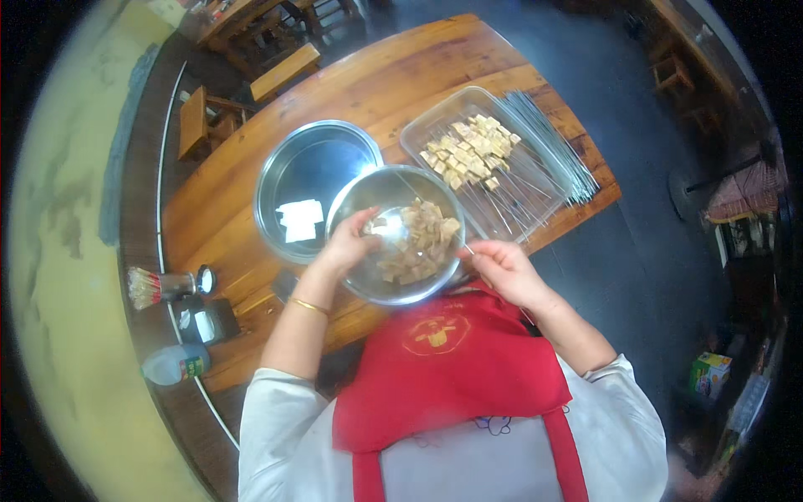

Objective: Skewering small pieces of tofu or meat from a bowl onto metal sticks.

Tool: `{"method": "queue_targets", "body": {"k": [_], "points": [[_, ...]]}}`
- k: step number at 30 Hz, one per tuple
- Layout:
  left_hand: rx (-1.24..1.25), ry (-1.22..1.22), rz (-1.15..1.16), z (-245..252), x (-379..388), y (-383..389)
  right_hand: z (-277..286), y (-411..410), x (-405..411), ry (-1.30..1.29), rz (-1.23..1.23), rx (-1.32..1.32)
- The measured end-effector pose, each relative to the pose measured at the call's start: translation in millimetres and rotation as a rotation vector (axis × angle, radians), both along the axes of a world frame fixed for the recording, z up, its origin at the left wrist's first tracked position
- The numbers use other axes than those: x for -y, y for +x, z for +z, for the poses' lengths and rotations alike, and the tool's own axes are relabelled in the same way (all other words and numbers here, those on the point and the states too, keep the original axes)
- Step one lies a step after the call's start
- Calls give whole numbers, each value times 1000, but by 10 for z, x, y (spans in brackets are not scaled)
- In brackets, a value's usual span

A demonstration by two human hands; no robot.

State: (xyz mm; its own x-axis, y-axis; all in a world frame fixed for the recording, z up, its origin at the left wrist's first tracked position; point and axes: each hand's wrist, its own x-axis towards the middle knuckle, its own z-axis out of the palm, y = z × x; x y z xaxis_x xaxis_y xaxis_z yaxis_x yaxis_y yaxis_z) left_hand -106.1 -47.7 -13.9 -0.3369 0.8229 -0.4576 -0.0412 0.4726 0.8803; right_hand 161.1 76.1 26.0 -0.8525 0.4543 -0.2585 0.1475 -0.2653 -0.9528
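Observation:
A steel bowl (408,295) in front of me holds many flat, brownish food pieces (426,241), too blurred to name exactly. My left hand (354,241) reaches over its left rim with thumb and fingers inside; glare hides whether a piece is between them. At the right rim, my right hand (502,270) pinches a thin metal skewer (468,250), whose tip points toward the bowl. Beyond, a clear plastic tray (414,128) holds several skewers (502,204) threaded with pale yellowish food cubes (473,147).
A larger steel basin (295,169) with a white patch inside, perhaps a reflection, stands behind the bowl's left side. Metal skewers (552,147) lie along the tray's right. On the left are a stick holder (175,285), a dark box (216,320) and a plastic bottle (175,364) near the wooden table's (238,219) edge.

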Motion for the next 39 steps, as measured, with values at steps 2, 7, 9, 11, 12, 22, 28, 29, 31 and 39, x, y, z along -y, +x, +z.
{"method": "queue_targets", "body": {"k": [2,7,9,11,12,22,28,29,31,39], "points": [[-323,-19,-145,-216,-41,-33,-70,137,-30,-19,-16,21],[-880,-82,-404,-368,-458,108,-92,264,-18,-46,-84,53],[-952,15,-368,-571,-532,132,-35,253,-2,-102,-107,23],[-1122,-28,-533,-670,-572,137,39,273,-17,-144,-127,-6],[-1166,1,-517,-605,-576,195,50,293,-19,-152,-130,-35],[-1036,-114,-303,-488,-525,202,195,494,48,-175,-77,-267],[139,228,270,-114,-505,287,301,433,114,-33,4,-233],[282,298,318,90,-491,333,316,416,130,-6,-22,-234],[423,368,376,448,-428,382,297,390,166,17,-38,-235],[923,588,611,920,-325,267,300,249,290,515,-52,-127]]}}
